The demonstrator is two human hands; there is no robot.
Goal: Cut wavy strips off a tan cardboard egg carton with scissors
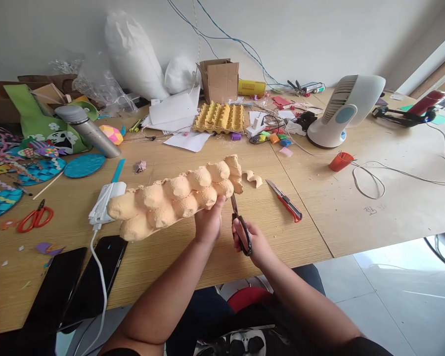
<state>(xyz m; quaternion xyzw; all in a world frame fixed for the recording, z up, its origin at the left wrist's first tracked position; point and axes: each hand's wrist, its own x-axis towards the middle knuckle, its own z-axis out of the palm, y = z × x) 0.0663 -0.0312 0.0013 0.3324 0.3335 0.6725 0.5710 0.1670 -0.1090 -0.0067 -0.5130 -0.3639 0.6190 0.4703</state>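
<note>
My left hand (pixel 207 222) grips the near right end of a long strip of pale orange egg carton (pixel 174 195), held bumps-up above the wooden table (pixel 356 207). My right hand (pixel 252 242) is closed through the black handles of a pair of scissors (pixel 241 225). The scissor blades point up at the carton's right edge. A small cut-off piece of carton (pixel 253 178) lies just right of the strip.
A red utility knife (pixel 286 200) lies right of the scissors. Red-handled scissors (pixel 35 217), two dark phones (pixel 74 284), a white charger (pixel 106 200), a yellow egg tray (pixel 219 117), a white fan (pixel 343 110), an orange cup (pixel 340 161) and craft clutter surround the work spot.
</note>
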